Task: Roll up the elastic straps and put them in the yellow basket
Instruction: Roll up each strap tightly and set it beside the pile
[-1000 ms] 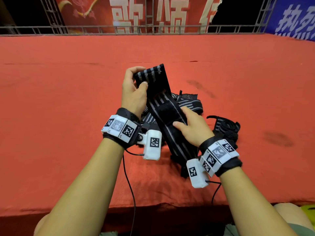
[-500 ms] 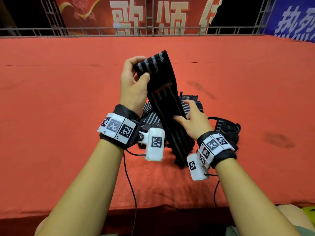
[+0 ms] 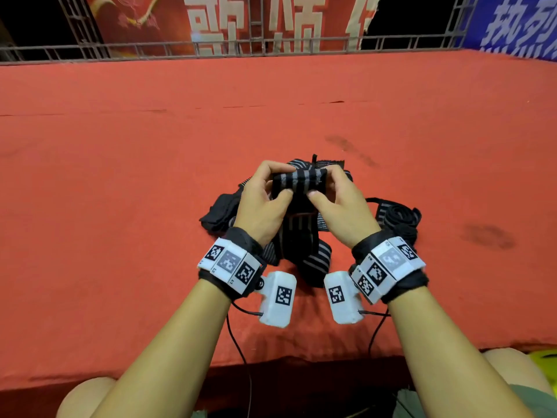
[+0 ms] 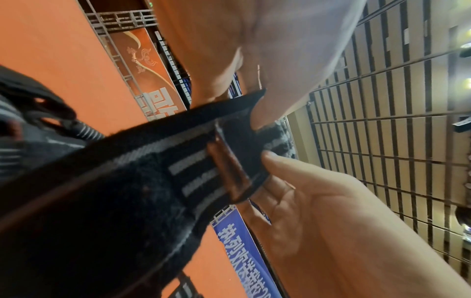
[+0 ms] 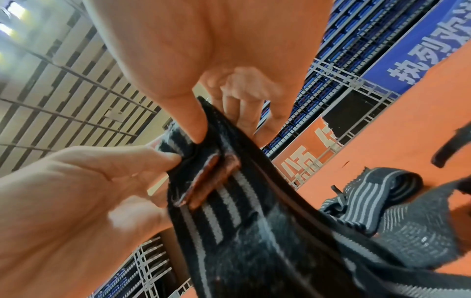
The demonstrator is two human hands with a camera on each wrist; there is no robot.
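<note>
1. The left hand (image 3: pixel 261 203) and right hand (image 3: pixel 337 203) each pinch one side of the folded top end of the black, grey-striped elastic strap (image 3: pixel 298 181).
2. Its long axis hangs from both grips toward the person, down onto the red cloth worktop (image 3: pixel 120 176).
3. Judged: rolling runs down the tail; the hands are equally near.
</note>
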